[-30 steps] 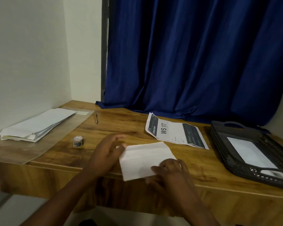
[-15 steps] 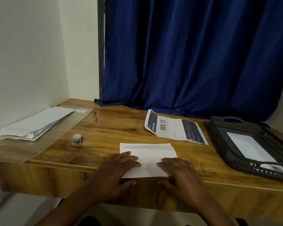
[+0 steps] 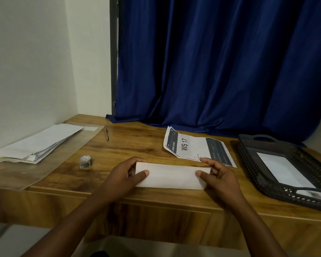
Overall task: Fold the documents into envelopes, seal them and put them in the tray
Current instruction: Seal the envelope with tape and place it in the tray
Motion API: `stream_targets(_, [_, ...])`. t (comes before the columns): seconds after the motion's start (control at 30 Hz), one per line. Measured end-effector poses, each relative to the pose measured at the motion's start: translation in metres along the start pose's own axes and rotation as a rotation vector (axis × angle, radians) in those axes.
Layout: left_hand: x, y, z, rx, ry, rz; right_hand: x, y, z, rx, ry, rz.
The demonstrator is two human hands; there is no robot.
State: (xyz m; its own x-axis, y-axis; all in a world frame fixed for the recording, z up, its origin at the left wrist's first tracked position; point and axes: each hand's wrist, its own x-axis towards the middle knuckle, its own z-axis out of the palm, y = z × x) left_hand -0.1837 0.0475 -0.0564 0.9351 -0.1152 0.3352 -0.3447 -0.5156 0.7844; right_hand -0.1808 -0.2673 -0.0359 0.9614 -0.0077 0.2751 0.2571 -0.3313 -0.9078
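Observation:
A white folded document [image 3: 171, 176] lies near the front edge of the wooden desk [image 3: 137, 147], folded into a narrow strip. My left hand [image 3: 125, 176] pinches its left end, thumb on top and fingers behind. My right hand [image 3: 218, 178] pinches its right end the same way. Behind it lies a printed sheet [image 3: 196, 146] marked "WS 17". A dark perforated tray [image 3: 248, 164] at the right holds a white envelope [image 3: 283, 170]. A stack of white envelopes [image 3: 38, 143] rests at the far left.
A small roll of tape [image 3: 85, 161] sits left of my hands, on a clear plastic sheet [image 3: 26, 173]. A pen [image 3: 106, 134] lies further back. A blue curtain [image 3: 211, 62] hangs behind the desk and a white wall [image 3: 26, 71] closes the left side.
The paper was a taller sheet pressed flat under both palms; now it is folded narrower and both hands have moved to its two ends and pinch it.

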Motion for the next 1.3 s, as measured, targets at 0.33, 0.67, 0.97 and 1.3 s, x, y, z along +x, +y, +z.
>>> stream_targets(0.33, [0.0, -0.011, 0.019, 0.22, 0.16, 0.005, 0.022, 0.029, 0.022, -0.23, 0.118, 0.037])
stream_targets(0.67, [-0.001, -0.012, 0.023, 0.59, -0.021, 0.031, 0.011, 0.027, 0.028, -0.658, 0.078, -0.143])
stream_targets(0.97, [0.001, 0.019, 0.053, 0.832, -0.211, 0.158, -0.001, -0.005, 0.082, -0.831, -0.254, -0.302])
stream_targets(1.3, [0.005, 0.015, 0.057, 0.86, -0.346, 0.091, 0.006, 0.004, 0.083, -0.932, -0.481, -0.125])
